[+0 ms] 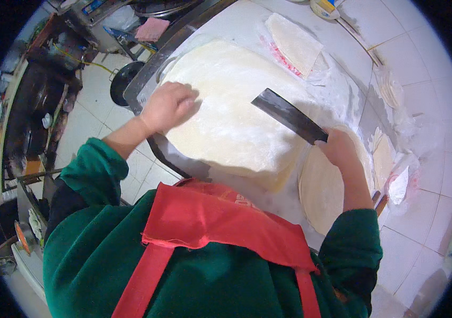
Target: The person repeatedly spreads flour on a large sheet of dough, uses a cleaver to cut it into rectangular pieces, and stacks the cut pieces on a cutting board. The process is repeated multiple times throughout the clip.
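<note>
A broad, floured sheet of dough (230, 107) covers much of the work table before me. My left hand (172, 105) rests on its left edge, fingers curled; whether it grips the dough is hidden. In my right hand (337, 145) is a wide-bladed cleaver (287, 115), its dark blade pointing up and left over the right part of the sheet. Below that hand and forearm lies a stack of thin dough sheets (321, 190), partly covered by the arm. Cut dough pieces (293, 41) lie on a plastic bag with red print at the upper right.
Wrapped dough pieces (389, 85) and a folded dough piece (383, 159) are along the right side by the tiled wall. Wooden handles (381, 204) stick out near my right forearm. Left of the table stand a dark pot (126, 81) and a pink cloth (152, 30).
</note>
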